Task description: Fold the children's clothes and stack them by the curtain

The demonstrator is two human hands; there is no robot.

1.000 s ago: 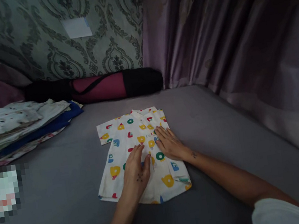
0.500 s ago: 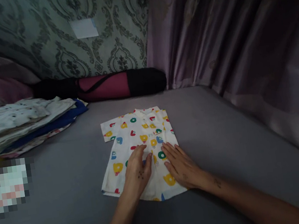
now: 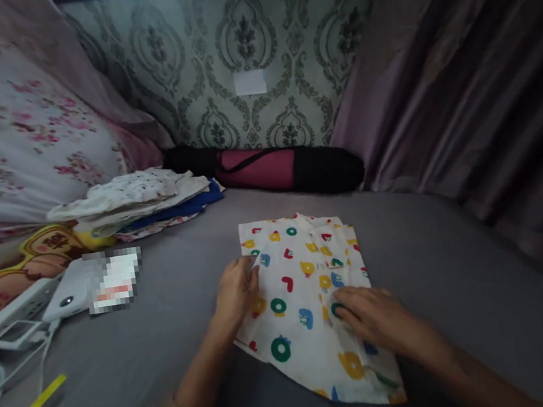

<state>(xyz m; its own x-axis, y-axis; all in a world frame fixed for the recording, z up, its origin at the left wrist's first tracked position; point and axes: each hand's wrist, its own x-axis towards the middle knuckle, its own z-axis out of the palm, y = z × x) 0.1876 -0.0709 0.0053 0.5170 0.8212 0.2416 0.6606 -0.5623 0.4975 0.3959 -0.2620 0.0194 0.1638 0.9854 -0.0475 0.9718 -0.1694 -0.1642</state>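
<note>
A small white shirt (image 3: 309, 292) printed with coloured shapes lies flat on the grey bed sheet (image 3: 181, 351). At the shirt's left edge my left hand (image 3: 236, 290) has its fingers closed on a folded-in sleeve or side flap. My right hand (image 3: 376, 320) rests flat on the lower right part of the shirt, fingers stretched out and pointing left. The shirt's left side is folded over toward its middle.
A pile of folded clothes (image 3: 142, 201) sits at the back left, below a floral pillow (image 3: 9, 132). A red and black roll (image 3: 287, 167) lies along the patterned wall. Purple curtains (image 3: 477, 87) hang at right. A white power strip (image 3: 9, 314) and cables lie at the left edge.
The view swung left. My left hand moved from the shirt's middle to its left edge and folded the left sleeve inward. My right hand slid lower on the shirt.
</note>
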